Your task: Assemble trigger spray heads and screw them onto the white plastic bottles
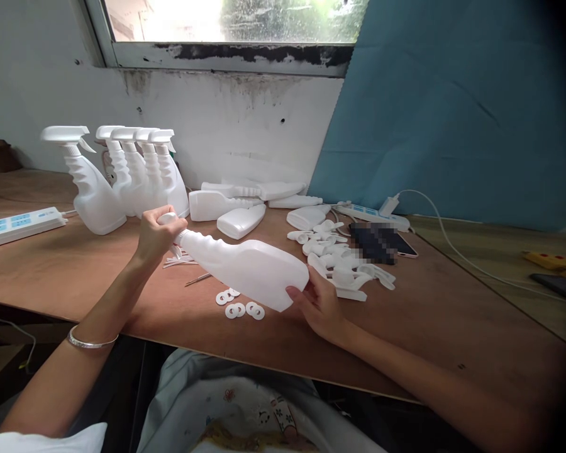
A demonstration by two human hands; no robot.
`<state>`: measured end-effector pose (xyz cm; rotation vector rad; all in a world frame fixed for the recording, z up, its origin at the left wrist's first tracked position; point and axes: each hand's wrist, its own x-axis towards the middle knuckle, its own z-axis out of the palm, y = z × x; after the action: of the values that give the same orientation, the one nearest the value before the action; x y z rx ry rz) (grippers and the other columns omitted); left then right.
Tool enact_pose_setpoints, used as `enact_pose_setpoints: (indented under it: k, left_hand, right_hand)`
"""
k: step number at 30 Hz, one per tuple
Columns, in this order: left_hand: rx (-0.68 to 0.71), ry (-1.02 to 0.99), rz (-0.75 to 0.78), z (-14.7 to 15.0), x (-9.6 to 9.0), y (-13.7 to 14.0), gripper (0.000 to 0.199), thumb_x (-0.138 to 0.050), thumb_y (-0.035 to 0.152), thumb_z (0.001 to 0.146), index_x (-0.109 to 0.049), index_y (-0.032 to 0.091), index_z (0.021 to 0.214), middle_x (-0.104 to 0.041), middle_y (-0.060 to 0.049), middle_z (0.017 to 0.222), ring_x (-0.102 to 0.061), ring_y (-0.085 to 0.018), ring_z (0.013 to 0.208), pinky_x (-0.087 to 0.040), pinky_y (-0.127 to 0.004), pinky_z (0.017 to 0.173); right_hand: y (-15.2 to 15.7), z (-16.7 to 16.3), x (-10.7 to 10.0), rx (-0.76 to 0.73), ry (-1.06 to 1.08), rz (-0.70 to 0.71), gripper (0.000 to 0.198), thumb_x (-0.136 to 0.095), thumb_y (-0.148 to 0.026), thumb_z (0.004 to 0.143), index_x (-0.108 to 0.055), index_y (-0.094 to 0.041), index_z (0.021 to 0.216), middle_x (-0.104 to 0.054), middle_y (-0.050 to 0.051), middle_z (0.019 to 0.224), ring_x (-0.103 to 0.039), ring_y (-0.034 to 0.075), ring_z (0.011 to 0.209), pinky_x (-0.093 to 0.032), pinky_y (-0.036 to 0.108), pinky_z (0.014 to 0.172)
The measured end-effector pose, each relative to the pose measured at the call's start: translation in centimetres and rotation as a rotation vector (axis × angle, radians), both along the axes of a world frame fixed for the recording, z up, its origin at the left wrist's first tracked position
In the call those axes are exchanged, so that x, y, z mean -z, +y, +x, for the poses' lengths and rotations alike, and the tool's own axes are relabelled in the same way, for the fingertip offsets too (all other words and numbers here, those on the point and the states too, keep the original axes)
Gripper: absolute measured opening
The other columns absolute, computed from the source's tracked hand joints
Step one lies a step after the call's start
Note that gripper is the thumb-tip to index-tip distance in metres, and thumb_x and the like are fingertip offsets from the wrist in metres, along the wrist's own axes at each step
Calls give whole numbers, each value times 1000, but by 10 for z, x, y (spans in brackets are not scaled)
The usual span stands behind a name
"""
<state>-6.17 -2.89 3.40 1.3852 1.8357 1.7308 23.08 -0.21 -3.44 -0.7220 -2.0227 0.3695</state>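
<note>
Already five topped spray bottles [134, 182] stand upright; left hand [160, 233] grasps neck end, right hand [323, 305] the base, of another bottle [249, 267], untopped bottles [240, 221] lying beyond.

The left-hand grip [163, 233] holds the top end of a tilted white bottle [245, 267]; the right-hand grip [323, 305] holds its base. On the bench [424, 327], 5 spray bottles [134, 182] stand upright, with white rings [260, 314] lying nearer.
</note>
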Motion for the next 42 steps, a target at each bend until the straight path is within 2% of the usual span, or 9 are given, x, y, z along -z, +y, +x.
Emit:
enact_pose_setpoints:
  k: [8,13,17,21,25,28,33,38,42]
  left_hand:
    - [18,26,50,0,-4,-2,21,-53,17,56,-34,17,47,-26,6,45,-26,-6,43,-20,-19,38]
    - [23,26,108,0,-6,-4,21,-55,17,58,-37,16,48,-28,6,44,-26,-7,44,-21,-20,40]
    - [43,1,162,2,-3,-2,20,-57,21,61,-42,16,50,-35,5,45,-30,-8,46,-25,-21,43]
    - [38,-37,232,6,2,3,17,-55,22,66,-48,15,53,-52,1,51,-41,-10,51,-32,-22,49]
    - [110,-365,329,14,0,7,15,-59,18,64,-55,17,79,-63,-1,82,-54,-13,75,-38,-21,62]
    - [311,-675,168,26,-1,9,27,-60,27,64,-56,13,87,-64,-8,87,-59,-19,77,-44,-28,63]
    - [523,-1054,84,44,-2,4,23,-61,20,63,-57,13,84,-62,-5,85,-62,-19,83,-49,-32,75]
    - [492,-1001,255,51,-12,-11,9,-62,16,63,-58,16,71,-60,-1,81,-60,-18,82,-51,-30,70]
    - [462,-996,288,56,-19,-20,7,-58,14,57,-55,14,64,-54,-1,68,-55,-13,62,-48,-26,56]
  right_hand:
    - [-6,-2,-2,-40,75,-314,28,-49,-43,84,-42,-20,69,-41,-4,60,-40,11,53,-34,23,47]
    - [-6,-6,-1,-81,250,-292,26,-56,-41,80,-39,-22,74,-47,-4,64,-47,10,55,-41,21,46]
    - [-5,-6,5,-111,404,-36,39,-67,-34,73,-37,-25,97,-58,2,90,-62,15,78,-54,26,61]
    - [-5,0,4,-253,235,318,65,-71,-23,70,-32,-22,122,-60,11,111,-62,22,96,-57,34,75]
    - [-2,4,-3,-382,48,771,35,-61,-18,78,-48,-19,111,-66,9,105,-57,24,107,-59,35,73]
    - [0,2,-4,-404,1,1039,16,-59,-17,78,-56,-19,93,-65,5,108,-55,24,110,-59,36,79]
    - [-3,-6,-2,-483,-89,1224,11,-65,-27,75,-62,-23,84,-65,0,108,-60,15,100,-53,25,89]
    - [-6,-8,-2,-497,-155,1320,11,-61,-32,78,-63,-29,88,-64,-5,108,-56,10,104,-49,19,92]
    - [-7,-8,-2,-502,-180,1396,11,-57,-36,81,-61,-34,91,-63,-9,108,-55,7,104,-47,15,91]
